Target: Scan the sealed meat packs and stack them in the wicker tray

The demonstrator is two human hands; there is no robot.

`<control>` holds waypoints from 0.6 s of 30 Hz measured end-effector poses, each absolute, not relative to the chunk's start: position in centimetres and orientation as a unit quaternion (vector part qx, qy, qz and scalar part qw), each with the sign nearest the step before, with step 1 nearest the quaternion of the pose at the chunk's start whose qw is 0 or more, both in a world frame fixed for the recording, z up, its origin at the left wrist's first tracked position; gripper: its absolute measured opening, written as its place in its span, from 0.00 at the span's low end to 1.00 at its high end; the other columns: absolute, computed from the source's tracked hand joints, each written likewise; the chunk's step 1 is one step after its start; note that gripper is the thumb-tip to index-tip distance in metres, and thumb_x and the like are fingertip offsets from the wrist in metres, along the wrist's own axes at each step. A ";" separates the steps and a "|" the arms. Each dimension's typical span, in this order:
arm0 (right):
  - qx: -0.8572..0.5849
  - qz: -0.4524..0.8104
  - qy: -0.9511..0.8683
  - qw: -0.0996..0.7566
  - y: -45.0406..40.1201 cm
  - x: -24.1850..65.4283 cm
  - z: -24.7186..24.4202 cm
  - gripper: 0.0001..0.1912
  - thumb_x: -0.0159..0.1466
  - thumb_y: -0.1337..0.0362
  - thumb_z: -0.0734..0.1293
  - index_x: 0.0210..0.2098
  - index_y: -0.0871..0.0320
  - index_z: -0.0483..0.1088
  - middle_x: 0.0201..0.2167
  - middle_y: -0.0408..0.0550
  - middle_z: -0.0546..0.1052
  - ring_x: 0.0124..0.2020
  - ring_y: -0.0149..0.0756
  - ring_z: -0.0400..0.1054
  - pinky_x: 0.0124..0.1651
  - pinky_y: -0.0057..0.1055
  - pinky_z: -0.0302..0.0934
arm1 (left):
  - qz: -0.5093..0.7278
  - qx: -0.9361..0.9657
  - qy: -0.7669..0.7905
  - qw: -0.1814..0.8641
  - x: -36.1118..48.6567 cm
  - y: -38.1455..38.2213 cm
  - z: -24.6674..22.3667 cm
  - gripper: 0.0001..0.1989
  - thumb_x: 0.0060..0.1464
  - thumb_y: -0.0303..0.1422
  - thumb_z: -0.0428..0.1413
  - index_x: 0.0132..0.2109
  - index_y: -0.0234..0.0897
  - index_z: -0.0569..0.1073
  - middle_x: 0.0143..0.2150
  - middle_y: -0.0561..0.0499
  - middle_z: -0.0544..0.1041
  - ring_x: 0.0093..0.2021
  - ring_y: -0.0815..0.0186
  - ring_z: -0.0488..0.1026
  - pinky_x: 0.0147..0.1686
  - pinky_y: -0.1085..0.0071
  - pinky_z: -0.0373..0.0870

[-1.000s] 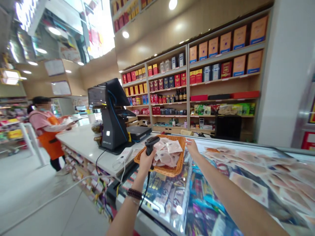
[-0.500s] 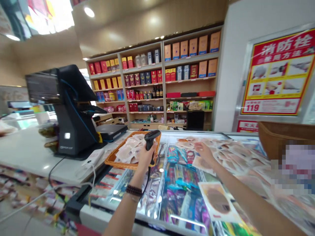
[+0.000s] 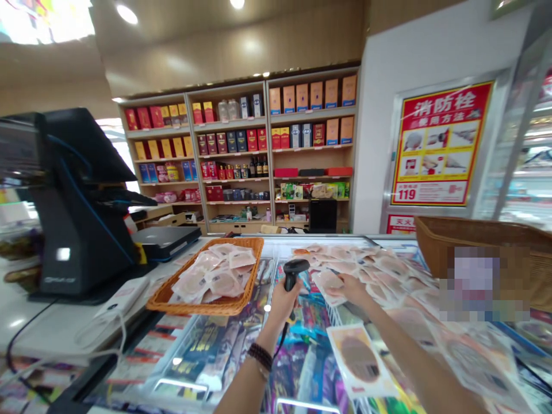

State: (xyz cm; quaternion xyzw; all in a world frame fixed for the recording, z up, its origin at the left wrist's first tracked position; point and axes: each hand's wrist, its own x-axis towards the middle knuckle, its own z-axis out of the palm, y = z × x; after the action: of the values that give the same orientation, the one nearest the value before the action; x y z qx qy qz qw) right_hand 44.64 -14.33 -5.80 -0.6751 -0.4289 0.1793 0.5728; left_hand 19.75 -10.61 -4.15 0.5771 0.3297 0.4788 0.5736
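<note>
My left hand is wrapped round a black handheld barcode scanner, its cable hanging down past the wrist. The scanner is above the glass-topped case, just left of a flat, clear-and-white packet. My right hand has its fingers closed at that packet's right edge; the fingertips are partly hidden. Nearer me, another packet with a round tan panel and a barcode lies flat on the glass. Many similar packets are spread to the right. An orange wicker basket holds a heap of them on the left.
At the left stands a black checkout terminal beside a flat black device and a white box with cables. Colourful wrapped goods show under the glass. A brown basket stands at the right. Stocked shelves line the back.
The view has turned right. My left hand has brought the scanner rightward from the wicker basket toward the packets. My right hand has come down to the packet's edge.
</note>
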 end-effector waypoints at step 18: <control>-0.556 0.320 -0.259 0.722 -13.1 44.6 -6.7 0.14 0.55 0.64 0.75 0.36 0.50 0.67 0.28 0.44 0.82 0.35 0.47 0.84 0.41 0.40 0.80 | 0.416 0.642 0.319 0.560 20.3 -12.5 -5.3 0.21 0.47 0.48 0.74 0.37 0.39 0.76 0.18 0.59 0.66 0.16 0.69 0.65 0.19 0.72 0.65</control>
State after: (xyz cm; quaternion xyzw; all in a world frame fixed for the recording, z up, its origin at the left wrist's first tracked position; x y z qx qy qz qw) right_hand 44.60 -13.08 -6.72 -0.5563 -0.2593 0.3205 0.7215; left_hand 20.29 -12.49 -5.32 0.6422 0.3190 0.4156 0.5596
